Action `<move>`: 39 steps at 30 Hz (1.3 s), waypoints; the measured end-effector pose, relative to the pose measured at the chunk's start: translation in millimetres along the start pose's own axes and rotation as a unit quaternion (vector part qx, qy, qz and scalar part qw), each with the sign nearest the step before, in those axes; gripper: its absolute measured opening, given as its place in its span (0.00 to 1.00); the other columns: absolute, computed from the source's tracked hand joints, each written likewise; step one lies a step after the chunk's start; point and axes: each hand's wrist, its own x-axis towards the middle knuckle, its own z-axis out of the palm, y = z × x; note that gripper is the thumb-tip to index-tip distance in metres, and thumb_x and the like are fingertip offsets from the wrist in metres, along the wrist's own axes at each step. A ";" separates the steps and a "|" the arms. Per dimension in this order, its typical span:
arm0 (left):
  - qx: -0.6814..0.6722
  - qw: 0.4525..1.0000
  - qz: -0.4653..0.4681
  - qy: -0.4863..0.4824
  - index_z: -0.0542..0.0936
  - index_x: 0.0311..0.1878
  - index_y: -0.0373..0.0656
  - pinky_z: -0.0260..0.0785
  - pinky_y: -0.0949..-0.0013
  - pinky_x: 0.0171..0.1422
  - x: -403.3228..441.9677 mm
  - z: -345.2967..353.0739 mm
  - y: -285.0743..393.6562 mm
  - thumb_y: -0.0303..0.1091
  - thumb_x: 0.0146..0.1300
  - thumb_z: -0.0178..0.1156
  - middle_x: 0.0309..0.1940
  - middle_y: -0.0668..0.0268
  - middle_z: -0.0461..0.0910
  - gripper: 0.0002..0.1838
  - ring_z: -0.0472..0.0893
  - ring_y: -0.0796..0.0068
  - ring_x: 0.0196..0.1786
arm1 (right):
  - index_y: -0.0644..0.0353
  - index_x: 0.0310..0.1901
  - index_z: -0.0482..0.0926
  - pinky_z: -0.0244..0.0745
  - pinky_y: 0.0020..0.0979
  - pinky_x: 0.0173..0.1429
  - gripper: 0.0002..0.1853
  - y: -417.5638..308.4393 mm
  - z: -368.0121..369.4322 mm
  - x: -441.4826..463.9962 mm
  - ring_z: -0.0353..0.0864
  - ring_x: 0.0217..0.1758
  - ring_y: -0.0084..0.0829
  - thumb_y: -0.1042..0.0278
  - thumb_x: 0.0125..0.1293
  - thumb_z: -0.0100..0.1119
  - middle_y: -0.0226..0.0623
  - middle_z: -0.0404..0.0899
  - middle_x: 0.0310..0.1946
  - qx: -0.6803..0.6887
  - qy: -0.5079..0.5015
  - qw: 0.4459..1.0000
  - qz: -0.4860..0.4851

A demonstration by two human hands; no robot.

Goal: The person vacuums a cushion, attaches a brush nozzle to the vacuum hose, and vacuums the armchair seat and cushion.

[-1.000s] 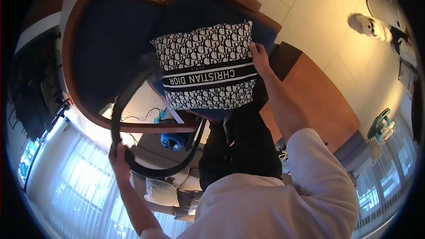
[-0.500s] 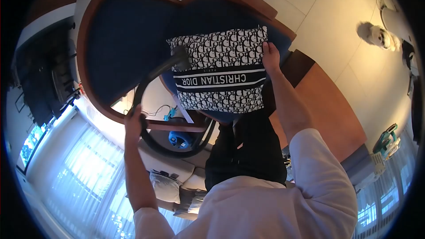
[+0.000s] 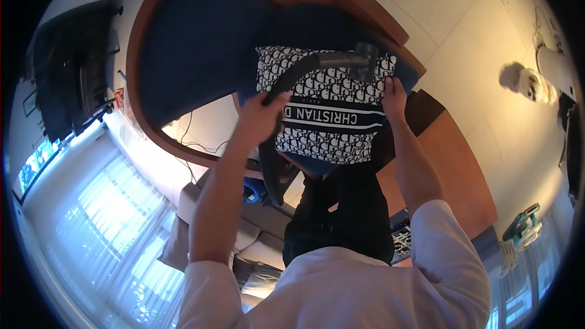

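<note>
A black-and-white patterned cushion [image 3: 332, 123] with "Christian Dior" lettering lies on the dark blue seat of a wooden-framed chair [image 3: 201, 42]. My left hand [image 3: 261, 119] is wrapped round the black vacuum cleaner hose [image 3: 286, 82], above the cushion's left side. The hose's nozzle [image 3: 364, 62] rests over the cushion's upper right part. My right hand [image 3: 395, 97] grips the cushion's right edge, fingers closed on the fabric. Below my left hand the hose hangs down toward a blue vacuum body [image 3: 253, 190], mostly hidden behind my arm and the hose.
A brown wooden table [image 3: 439, 176] stands close on the right. A small white fluffy dog or toy [image 3: 533, 85] is on the tiled floor farther right. A sofa [image 3: 256, 231] sits behind me, and sheer curtains [image 3: 116, 225] hang at the lower left.
My left hand has moved right and up with the hose. The nozzle has crossed from the cushion's left side to its right side. My right hand still holds the cushion's edge.
</note>
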 end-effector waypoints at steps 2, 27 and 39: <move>-0.056 0.997 -0.043 0.021 0.81 0.39 0.42 0.70 0.70 0.28 15.1 -38.4 -15.2 0.50 0.69 0.62 0.22 0.69 0.75 0.18 0.75 0.77 0.22 | 0.65 0.41 0.75 0.72 0.37 0.43 0.19 13.0 3.7 1.0 0.76 0.33 0.37 0.54 0.79 0.48 0.46 0.77 0.28 0.044 0.037 0.997 0.041; 0.034 0.986 -0.096 0.129 0.82 0.47 0.39 0.72 0.67 0.35 -139.2 -30.0 -236.7 0.52 0.70 0.62 0.27 0.68 0.82 0.22 0.79 0.75 0.30 | 0.66 0.44 0.79 0.73 0.42 0.47 0.22 41.7 21.4 -140.6 0.82 0.40 0.47 0.52 0.78 0.47 0.47 0.82 0.34 -0.018 0.001 0.991 0.132; -0.113 0.988 -0.043 0.093 0.80 0.49 0.43 0.65 0.76 0.32 -216.4 -28.1 -316.2 0.46 0.68 0.66 0.27 0.75 0.75 0.17 0.72 0.85 0.27 | 0.61 0.61 0.75 0.72 0.30 0.60 0.26 93.2 15.4 -211.1 0.78 0.54 0.28 0.45 0.78 0.50 0.37 0.80 0.53 0.185 -0.095 0.953 0.222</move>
